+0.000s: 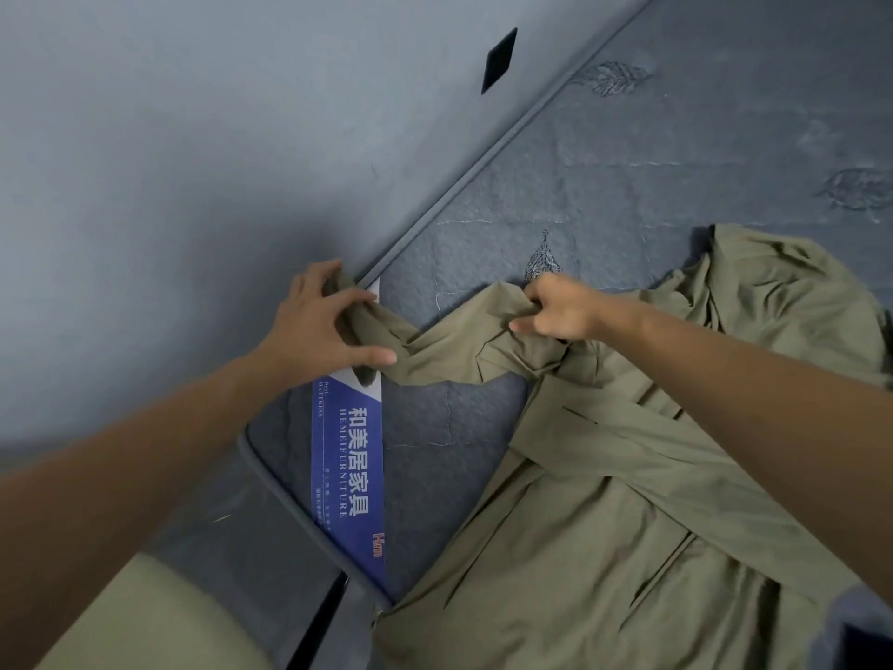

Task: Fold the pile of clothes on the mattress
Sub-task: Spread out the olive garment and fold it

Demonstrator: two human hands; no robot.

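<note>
While the body of the olive-green cotton garment (604, 548) lay rumpled and spread across the nearest part of the grey quilted mattress (676, 152), no finished fold could be seen anywhere on it. It looked like a coat or long shirt, with a flat belt-like band crossing its middle and creases running toward the lower edge of the view. Beside it, nearer the mattress corner, a blue printed label strip (348, 466) with white lettering ran along the mattress surface.

Farther out, one long part of the garment, probably a sleeve, was drawn away from the body toward the mattress edge. The right hand (555, 307) gripped this part where it met the body, fingers curled into the bunched cloth. The left hand (319, 321) held the far end of the same part, thumb and fingers closed round the cloth just over the top of the label strip, close to the piped edge.

Beyond the hands, the mattress stretched on bare, with stitched leaf motifs, and a small black diamond-shaped patch (499, 60) showed on the grey floor or wall past the edge.

By this showing the task stood at an early stage: the sleeve was only being straightened, and the garment was yet to be smoothed and folded. No other clothes of a pile were in view, so how many remained could not be told.
</note>
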